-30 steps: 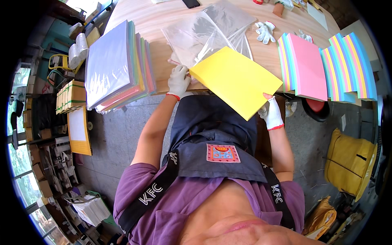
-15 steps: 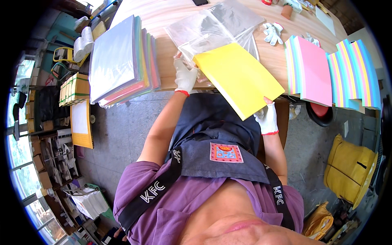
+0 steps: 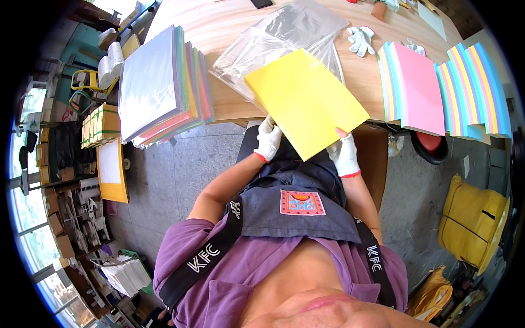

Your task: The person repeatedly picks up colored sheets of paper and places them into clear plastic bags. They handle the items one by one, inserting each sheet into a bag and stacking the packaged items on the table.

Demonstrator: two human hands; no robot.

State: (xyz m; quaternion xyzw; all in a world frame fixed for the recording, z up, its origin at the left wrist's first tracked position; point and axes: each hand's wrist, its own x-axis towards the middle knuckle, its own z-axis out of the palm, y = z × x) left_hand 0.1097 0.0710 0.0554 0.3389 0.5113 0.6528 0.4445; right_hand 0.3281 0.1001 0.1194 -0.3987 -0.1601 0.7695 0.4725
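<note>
A pack of yellow paper (image 3: pixel 306 104) is tilted over the table's near edge, its lower corner toward my body. My right hand (image 3: pixel 344 154), in a white fingerless-tipped glove with a red cuff, grips its near right edge with the thumb on top and the other fingers hidden underneath. My left hand (image 3: pixel 268 141), gloved the same way, is closed at the pack's lower left edge, its fingertips partly hidden behind the paper. Clear plastic bags (image 3: pixel 290 33) lie flat on the table just beyond the pack, partly covered by it.
Bagged coloured paper (image 3: pixel 150 82) is piled on the left of the wooden table (image 3: pixel 219 22). Pink-topped paper (image 3: pixel 413 87) and a striped, multicoloured stack (image 3: pixel 476 93) stand at the right. A spare glove (image 3: pixel 361 41) lies near them. A red-seated stool (image 3: pixel 429 145) is below the right edge.
My left hand has drawn back from the plastic bags toward my body, to the pack's lower left edge. The yellow paper has shifted slightly left, with my right hand still on it.
</note>
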